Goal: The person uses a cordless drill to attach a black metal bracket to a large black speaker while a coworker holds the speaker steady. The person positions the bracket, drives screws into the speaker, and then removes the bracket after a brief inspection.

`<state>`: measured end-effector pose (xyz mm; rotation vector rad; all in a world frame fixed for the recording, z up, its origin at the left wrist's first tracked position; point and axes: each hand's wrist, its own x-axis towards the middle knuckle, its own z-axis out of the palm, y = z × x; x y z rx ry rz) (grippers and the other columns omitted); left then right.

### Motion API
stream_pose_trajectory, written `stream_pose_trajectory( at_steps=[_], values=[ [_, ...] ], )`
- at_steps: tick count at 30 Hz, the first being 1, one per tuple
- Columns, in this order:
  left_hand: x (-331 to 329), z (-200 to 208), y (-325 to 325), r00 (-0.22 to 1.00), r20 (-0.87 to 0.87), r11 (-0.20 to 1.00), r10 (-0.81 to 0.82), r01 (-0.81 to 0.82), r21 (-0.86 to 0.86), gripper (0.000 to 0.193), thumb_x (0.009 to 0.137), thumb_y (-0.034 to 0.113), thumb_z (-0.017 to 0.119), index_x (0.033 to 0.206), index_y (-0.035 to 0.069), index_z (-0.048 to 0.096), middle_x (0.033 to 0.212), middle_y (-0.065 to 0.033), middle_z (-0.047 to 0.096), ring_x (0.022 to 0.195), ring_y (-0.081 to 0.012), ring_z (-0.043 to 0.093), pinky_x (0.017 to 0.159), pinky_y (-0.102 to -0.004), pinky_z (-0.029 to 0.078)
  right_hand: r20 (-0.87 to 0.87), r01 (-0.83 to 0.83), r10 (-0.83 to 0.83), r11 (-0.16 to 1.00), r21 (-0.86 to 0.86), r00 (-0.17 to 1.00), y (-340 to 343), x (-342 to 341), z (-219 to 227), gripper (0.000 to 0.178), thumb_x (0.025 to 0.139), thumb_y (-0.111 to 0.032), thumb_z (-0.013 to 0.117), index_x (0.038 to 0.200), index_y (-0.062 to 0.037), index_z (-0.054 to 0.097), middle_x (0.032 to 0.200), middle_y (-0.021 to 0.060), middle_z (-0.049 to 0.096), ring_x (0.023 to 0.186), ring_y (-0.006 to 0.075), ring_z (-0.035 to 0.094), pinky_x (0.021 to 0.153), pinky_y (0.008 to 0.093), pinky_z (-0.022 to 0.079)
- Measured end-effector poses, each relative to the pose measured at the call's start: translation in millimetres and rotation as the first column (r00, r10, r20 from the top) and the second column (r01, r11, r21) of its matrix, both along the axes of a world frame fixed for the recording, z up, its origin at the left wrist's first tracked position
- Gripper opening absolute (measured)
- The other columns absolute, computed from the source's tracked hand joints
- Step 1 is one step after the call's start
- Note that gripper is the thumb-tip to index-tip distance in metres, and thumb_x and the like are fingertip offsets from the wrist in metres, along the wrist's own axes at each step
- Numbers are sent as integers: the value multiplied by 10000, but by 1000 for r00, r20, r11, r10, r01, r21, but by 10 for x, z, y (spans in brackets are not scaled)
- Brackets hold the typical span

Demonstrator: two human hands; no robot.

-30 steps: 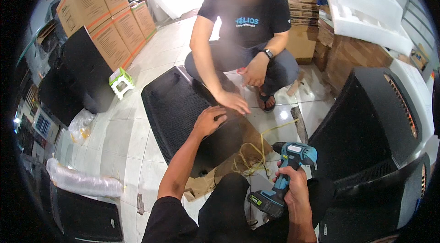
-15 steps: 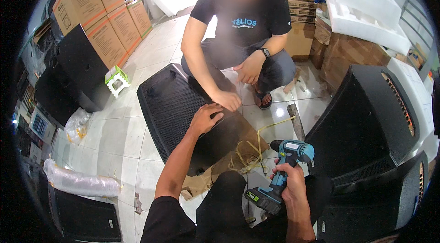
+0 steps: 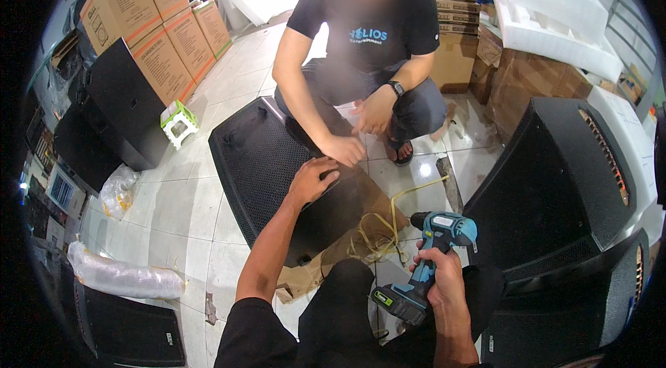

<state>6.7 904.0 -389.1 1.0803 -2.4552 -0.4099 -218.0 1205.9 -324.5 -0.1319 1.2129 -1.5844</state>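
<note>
A black loudspeaker with a perforated metal grille [image 3: 267,153] lies tilted on the floor before me. My left hand [image 3: 313,178] rests on its right edge, thumb apart from the fingers and nothing held. In my right hand [image 3: 444,276] is a teal and black cordless drill [image 3: 438,240], gripped by its handle above the battery, its chuck pointing left. Across from me a person in a dark T-shirt [image 3: 374,56] squats. One of that person's hands [image 3: 343,149] touches the speaker just beyond my left hand; the other hangs over a knee.
Yellow strapping [image 3: 378,229] lies tangled on brown cardboard [image 3: 305,281] beside the speaker. More black loudspeakers [image 3: 541,187] stand at right and left. A green-white stool [image 3: 179,122], a bubble-wrapped roll [image 3: 128,274], stacked cartons [image 3: 163,56] and white foam [image 3: 555,21] surround the tiled floor.
Both my hands stay where they were, the drill still held. The person's hand over the knee has shifted slightly. The view has moved a little.
</note>
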Motion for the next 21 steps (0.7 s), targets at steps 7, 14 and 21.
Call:
stream_pose_trajectory(
  at_steps=[7, 14, 21],
  values=[
    [-11, -49, -7, 1000, -6, 1000, 10, -10, 3, 418, 964, 372, 571, 1194, 40, 680, 1306, -149, 626, 1327, -313, 487, 1160, -472, 304, -9, -6, 6, 1000, 3, 1000, 13, -36, -38, 283, 769, -32, 626, 1036, 54, 597, 927, 102, 608, 736, 198, 596, 641, 361, 554],
    [-3, -90, -13, 1000, -15, 1000, -8, 8, -12, 387, 950, 359, 572, 1174, 69, 695, 1299, -132, 633, 1317, -292, 499, 1157, -452, 308, 12, 39, -38, 999, -28, 999, 9, -13, 41, 257, 751, -13, 630, 997, 15, 562, 769, 95, 591, 624, 222, 602, 573, 358, 519],
    [-96, 44, 26, 993, -117, 930, 32, -73, -361, 318, 925, 298, 622, 1108, 51, 703, 1208, -138, 673, 1187, -317, 591, 1022, -413, 458, -38, -28, 29, 999, 29, 999, -4, -94, 9, 282, 768, -60, 648, 1037, 14, 609, 859, 74, 626, 669, 183, 603, 602, 330, 526]
  ],
)
